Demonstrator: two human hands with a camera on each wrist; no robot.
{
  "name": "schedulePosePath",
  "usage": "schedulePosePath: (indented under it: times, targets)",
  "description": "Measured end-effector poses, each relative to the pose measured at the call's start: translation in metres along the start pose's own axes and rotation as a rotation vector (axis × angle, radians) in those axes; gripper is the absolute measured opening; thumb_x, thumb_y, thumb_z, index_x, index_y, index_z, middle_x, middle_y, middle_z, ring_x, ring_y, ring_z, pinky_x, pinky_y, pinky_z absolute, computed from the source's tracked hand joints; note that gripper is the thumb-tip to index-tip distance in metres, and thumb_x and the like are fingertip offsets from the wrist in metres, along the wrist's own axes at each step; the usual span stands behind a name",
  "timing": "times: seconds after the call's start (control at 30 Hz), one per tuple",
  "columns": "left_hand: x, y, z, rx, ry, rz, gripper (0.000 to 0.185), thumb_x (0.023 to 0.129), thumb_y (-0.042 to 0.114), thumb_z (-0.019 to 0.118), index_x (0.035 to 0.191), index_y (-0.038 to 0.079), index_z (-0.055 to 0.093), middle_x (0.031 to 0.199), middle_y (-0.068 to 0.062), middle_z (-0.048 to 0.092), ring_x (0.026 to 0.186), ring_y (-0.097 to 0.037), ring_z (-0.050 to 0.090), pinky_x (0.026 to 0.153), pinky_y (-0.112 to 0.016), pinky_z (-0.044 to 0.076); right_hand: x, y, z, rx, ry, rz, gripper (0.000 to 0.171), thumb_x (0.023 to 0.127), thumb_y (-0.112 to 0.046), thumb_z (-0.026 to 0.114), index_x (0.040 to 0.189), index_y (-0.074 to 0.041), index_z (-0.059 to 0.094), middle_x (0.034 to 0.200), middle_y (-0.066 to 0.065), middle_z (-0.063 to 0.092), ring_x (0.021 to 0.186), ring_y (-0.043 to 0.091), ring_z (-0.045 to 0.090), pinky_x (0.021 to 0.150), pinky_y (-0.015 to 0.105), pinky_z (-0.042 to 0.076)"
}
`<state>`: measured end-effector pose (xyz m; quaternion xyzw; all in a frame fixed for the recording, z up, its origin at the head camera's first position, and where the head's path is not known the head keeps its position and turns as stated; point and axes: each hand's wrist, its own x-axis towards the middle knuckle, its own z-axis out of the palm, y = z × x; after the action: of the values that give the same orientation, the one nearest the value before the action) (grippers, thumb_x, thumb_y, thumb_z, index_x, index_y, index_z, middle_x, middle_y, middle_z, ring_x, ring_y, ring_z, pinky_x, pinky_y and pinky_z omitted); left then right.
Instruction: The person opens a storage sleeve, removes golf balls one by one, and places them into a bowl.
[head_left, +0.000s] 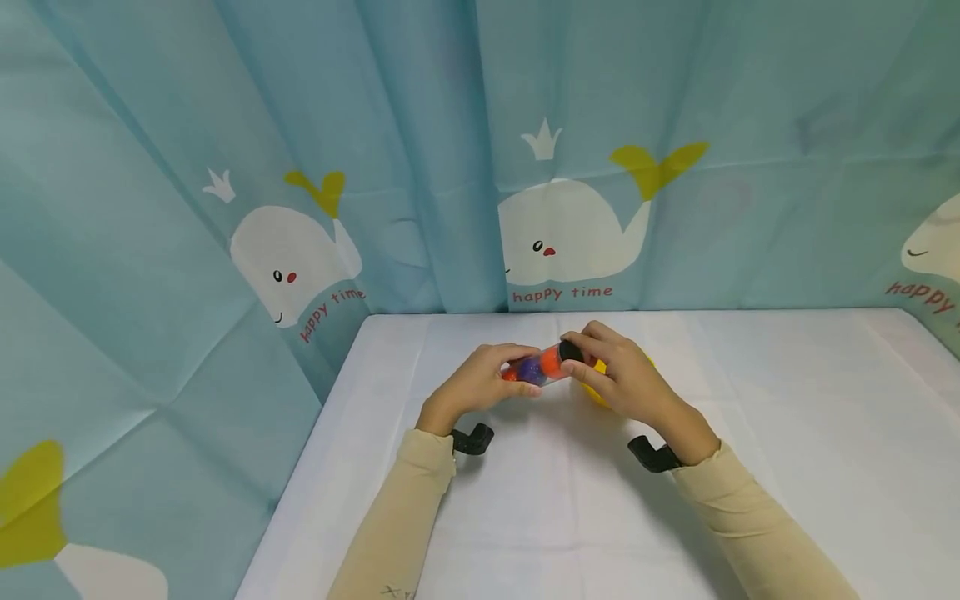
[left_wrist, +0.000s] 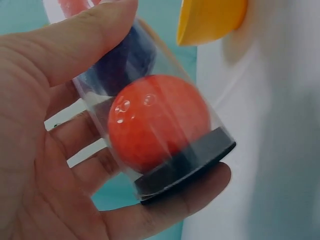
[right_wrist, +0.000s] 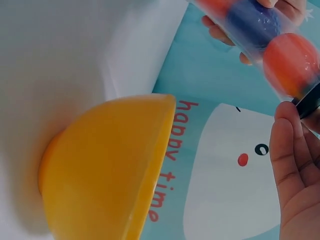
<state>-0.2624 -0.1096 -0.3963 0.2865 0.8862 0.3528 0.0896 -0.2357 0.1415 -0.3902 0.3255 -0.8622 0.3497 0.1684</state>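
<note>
Head view bright, even, sharp; soft faint shadows under forearms on tabletop [head_left: 750,400]. Small glare spots on orange ball [left_wrist: 157,120] through clear tube [left_wrist: 150,125]. Both wrist views soft, blurred; yellow bowl [right_wrist: 105,165] out of focus.

Head cam looked forward and down over the white table [head_left: 750,433], curtain [head_left: 420,150] at the far side. Left wrist cam sat very close on the clear ball tube [left_wrist: 165,130]. Right wrist cam was close too, sharing that tube and the yellow bowl [right_wrist: 105,165].

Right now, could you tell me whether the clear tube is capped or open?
Capped: a black cap closes the clear tube below the orange ball.
</note>
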Motion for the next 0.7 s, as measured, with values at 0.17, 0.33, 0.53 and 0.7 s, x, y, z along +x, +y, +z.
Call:
schedulePosePath:
  times: [0.17,0.33,0.53,0.7]
  targets:
    - [-0.001,-0.003,-0.004,-0.009,-0.023,0.011,0.050,0.088,0.029,0.082,0.135,0.019,0.067,0.121,0.001,0.071,0.101,-0.014,0.060,0.092,-0.032,0.052,0.000,-0.002,0.002,-0.021,-0.020,0.018,0.040,0.095,-0.023,0.073,0.128,0.000,0.069,0.091,0.001,0.054,0.071,0.014,0.049,0.061,0.023,0.037]
    - [-0.003,-0.007,-0.007,-0.053,-0.057,0.009,0.049,0.088,0.028,0.082,0.134,0.018,0.067,0.112,0.001,0.071,0.096,-0.014,0.060,0.079,-0.027,0.054,-0.001,-0.001,0.006,-0.016,-0.024,0.002,0.040,0.095,-0.024,0.074,0.126,0.000,0.070,0.092,0.000,0.055,0.072,0.013,0.050,0.061,0.022,0.038]
    - [-0.003,-0.009,-0.009,-0.065,-0.085,0.008,0.050,0.088,0.029,0.082,0.134,0.018,0.068,0.108,0.002,0.071,0.095,-0.014,0.060,0.079,-0.025,0.053,-0.002,0.000,0.008,-0.004,-0.015,-0.026,0.040,0.094,-0.024,0.074,0.125,0.001,0.070,0.092,0.000,0.055,0.073,0.008,0.048,0.062,0.022,0.039]
    - [-0.005,-0.011,-0.014,-0.055,-0.103,0.027,0.050,0.088,0.028,0.082,0.134,0.015,0.068,0.109,0.002,0.071,0.098,-0.013,0.060,0.087,-0.028,0.052,0.000,-0.003,0.009,-0.025,-0.011,-0.072,0.040,0.092,-0.020,0.076,0.125,0.001,0.070,0.094,0.000,0.057,0.074,0.008,0.049,0.063,0.021,0.040]
